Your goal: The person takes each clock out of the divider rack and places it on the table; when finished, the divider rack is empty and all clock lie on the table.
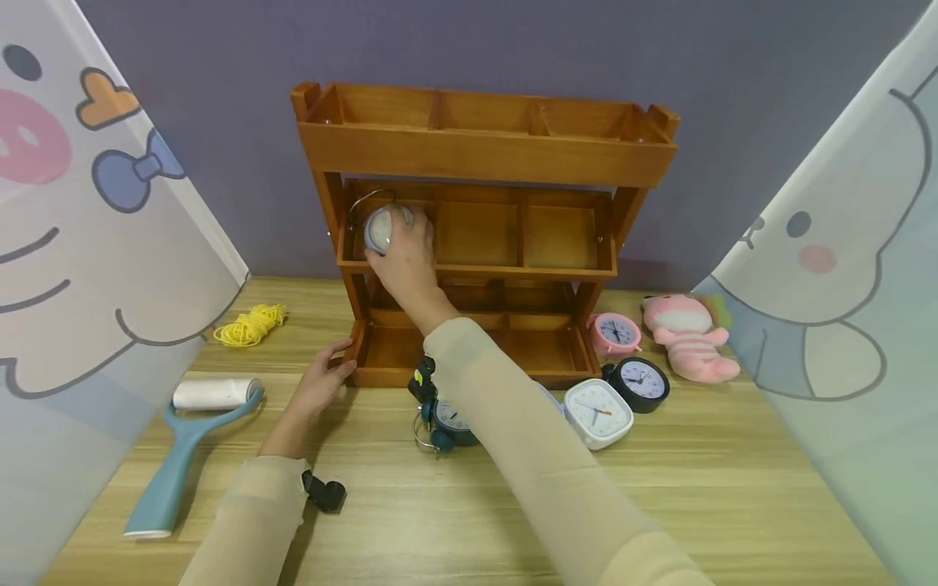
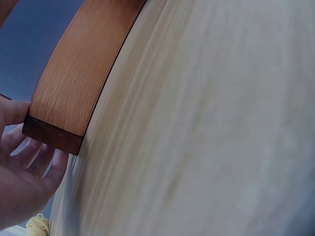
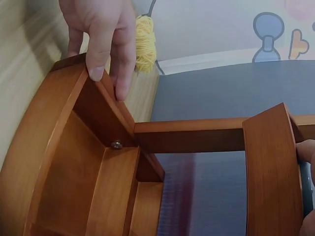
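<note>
My right hand (image 1: 409, 259) grips a small round clock (image 1: 379, 231), pale-faced with a bluish rim, in the left compartment of the middle tier of a brown wooden rack (image 1: 484, 155). A thin metal loop rises behind the clock. The palm hides its far side. In the right wrist view only fingertips (image 3: 307, 226) show at the right edge. My left hand (image 1: 317, 395) holds the rack's lower left front corner. Its thumb lies on the edge and the fingers lie along the outer side, as the left wrist view (image 2: 24, 182) also shows.
Near my right forearm lie a dark teal twin-bell clock (image 1: 452, 425), a white square clock (image 1: 598, 413), a black clock (image 1: 641, 384) and a pink clock (image 1: 615, 332). A plush toy (image 1: 692, 338) is farther right. Yellow string (image 1: 252, 326) and a lint roller (image 1: 176, 456) lie left.
</note>
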Motion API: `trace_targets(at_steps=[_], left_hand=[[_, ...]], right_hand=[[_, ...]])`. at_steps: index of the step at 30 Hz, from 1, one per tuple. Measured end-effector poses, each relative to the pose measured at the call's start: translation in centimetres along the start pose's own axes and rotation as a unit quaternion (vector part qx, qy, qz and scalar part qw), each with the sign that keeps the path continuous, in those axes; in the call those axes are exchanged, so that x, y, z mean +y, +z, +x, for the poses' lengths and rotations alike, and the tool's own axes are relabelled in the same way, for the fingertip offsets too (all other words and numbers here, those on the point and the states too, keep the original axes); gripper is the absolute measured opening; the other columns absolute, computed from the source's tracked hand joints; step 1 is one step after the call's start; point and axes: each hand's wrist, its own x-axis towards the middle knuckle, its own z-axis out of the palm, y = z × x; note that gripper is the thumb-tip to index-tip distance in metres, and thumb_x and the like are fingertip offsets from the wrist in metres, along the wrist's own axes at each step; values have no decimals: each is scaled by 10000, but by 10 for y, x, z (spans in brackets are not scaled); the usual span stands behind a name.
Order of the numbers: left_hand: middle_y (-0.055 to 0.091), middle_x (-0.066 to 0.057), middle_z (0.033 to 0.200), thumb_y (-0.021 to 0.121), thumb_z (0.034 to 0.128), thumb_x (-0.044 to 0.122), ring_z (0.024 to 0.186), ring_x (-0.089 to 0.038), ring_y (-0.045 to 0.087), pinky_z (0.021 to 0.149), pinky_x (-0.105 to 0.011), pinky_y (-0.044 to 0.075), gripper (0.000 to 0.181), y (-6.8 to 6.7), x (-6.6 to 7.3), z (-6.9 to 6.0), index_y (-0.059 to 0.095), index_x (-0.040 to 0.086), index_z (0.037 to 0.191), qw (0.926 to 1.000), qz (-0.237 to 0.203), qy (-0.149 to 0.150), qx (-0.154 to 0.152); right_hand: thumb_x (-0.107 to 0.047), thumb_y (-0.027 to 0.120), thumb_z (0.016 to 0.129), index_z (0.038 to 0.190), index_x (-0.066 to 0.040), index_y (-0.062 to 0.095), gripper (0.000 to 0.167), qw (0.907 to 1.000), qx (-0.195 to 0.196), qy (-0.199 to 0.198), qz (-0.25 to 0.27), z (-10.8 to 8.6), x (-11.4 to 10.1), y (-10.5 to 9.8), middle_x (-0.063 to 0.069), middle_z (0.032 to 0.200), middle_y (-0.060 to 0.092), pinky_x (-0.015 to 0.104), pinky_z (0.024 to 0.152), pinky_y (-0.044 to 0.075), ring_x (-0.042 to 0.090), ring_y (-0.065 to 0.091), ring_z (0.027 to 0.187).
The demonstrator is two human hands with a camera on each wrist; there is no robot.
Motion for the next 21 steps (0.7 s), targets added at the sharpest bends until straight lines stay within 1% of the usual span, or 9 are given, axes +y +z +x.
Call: trace_targets(at_steps=[3, 8, 15, 21], left_hand=[[179, -295, 1524, 455, 1028, 51, 1350, -452, 280, 1043, -532, 312, 513, 0, -1, 1, 272, -35, 1500, 10000, -49, 27, 16], [179, -291, 1521, 457, 1025, 45, 1338, -449, 309, 1042, -523, 319, 512, 1, -2, 1, 278, -32, 1499, 9999, -118, -28, 2], [185, -287, 1520, 460, 1027, 57, 1340, -442, 304, 1039, -524, 317, 517, 2, -1, 0, 276, -27, 1502, 10000, -58, 6, 12], [184, -283, 1525, 457, 1028, 57, 1349, -447, 284, 1040, -534, 313, 513, 1, 0, 0, 275, -33, 1500, 10000, -8, 49, -7]], right_hand=[[-296, 803, 826, 1425, -138, 471, 702, 9999, 99, -20, 115, -1, 1, 1, 139, 1465, 328, 365, 1021, 392, 291, 322, 1341], [-250, 818, 812, 1408, -136, 503, 683, 9991, 266, -84, 314, -5, 4, 5, 121, 1465, 352, 354, 1020, 389, 270, 322, 1349], [-251, 826, 802, 1384, -141, 534, 660, 9978, 544, -292, 249, -9, 6, 6, 116, 1456, 374, 341, 1046, 356, 266, 337, 1347], [-247, 832, 796, 1364, -141, 556, 641, 9950, 787, -475, 402, -11, 9, 6, 109, 1457, 388, 338, 1062, 334, 265, 345, 1346]])
